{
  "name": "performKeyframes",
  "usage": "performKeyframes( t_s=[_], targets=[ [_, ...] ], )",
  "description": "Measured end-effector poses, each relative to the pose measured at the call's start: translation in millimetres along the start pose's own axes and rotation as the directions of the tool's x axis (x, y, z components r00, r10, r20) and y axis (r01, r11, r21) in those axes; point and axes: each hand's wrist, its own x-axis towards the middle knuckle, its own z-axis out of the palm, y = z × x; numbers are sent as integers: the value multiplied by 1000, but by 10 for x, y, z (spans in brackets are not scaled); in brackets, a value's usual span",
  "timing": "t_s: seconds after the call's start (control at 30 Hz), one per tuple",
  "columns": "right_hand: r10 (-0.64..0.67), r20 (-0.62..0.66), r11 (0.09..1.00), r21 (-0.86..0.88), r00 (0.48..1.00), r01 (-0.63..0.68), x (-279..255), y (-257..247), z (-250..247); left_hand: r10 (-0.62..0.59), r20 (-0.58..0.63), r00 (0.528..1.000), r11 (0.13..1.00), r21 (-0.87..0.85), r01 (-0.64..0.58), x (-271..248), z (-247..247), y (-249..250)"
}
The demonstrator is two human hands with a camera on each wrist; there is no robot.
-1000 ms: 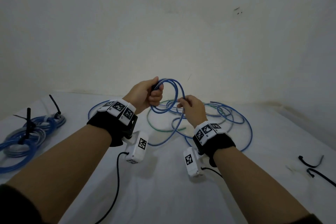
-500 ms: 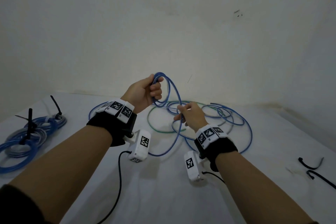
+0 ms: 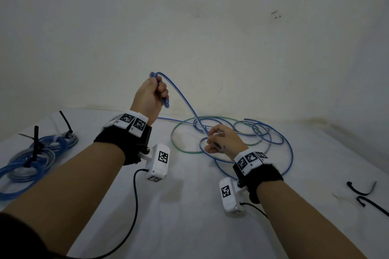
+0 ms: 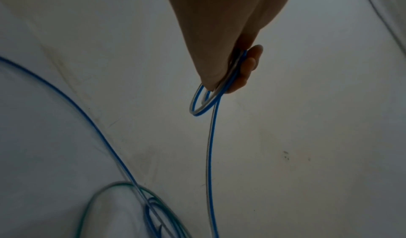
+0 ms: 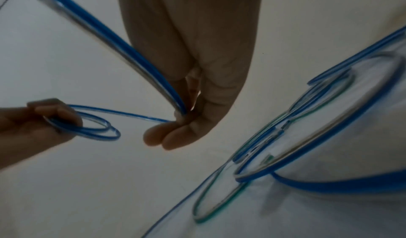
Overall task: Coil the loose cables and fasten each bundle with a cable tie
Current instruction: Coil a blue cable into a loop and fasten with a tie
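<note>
My left hand (image 3: 152, 93) is raised above the table and grips a small coil of the blue cable (image 3: 183, 99); the loops (image 4: 203, 106) hang below its fingers (image 4: 250, 64). From there the cable runs down to my right hand (image 3: 217, 137), which pinches it low over the table. In the right wrist view the cable (image 5: 123, 50) passes between thumb and fingertips (image 5: 167, 137). The loose blue cable (image 3: 280, 143) lies in wide loops on the table, tangled with a green cable (image 3: 179, 147).
At the left lie coiled blue bundles (image 3: 31, 153) fastened with black cable ties (image 3: 34, 143). Two loose black cable ties (image 3: 361, 190) lie at the right. The white table (image 3: 189, 227) meets the wall (image 3: 210, 27) just behind the cables.
My left hand has risen with the coil. My right hand has slid down along the cable toward the table, so the strand between them is now long and straight.
</note>
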Motion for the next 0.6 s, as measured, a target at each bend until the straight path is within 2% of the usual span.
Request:
performKeyframes(
  t_s=[0.13, 0.27, 0.33, 0.43, 0.47, 0.53, 0.6],
  targets=[
    [-15, 181, 982, 187, 983, -19, -41, -109, 100, 16, 19, 1000, 977, 213, -19, -54, 102, -202],
    [-105, 289, 974, 222, 951, 40, -107, -236, 198, -23, 86, 996, 895, 445, -18, -168, 180, -387],
    [-149, 285, 971, 224, 947, 85, -130, -320, 238, -57, 108, 992, 848, 530, -9, -213, 185, -453],
    [-193, 254, 964, 231, 948, 135, -124, -446, 275, -96, 134, 986, 683, 729, -33, -287, 169, -521],
    [-203, 243, 963, 225, 948, 148, -114, -486, 276, -131, 149, 980, 679, 734, -21, -316, 170, -526],
    [-215, 210, 960, 225, 954, 166, -94, -545, 265, -218, 199, 956, 732, 681, 25, -367, 182, -512],
    [-222, 139, 952, 244, 965, 184, -66, -577, 231, -285, 227, 931, 729, 682, 57, -393, 201, -472]
  ],
)
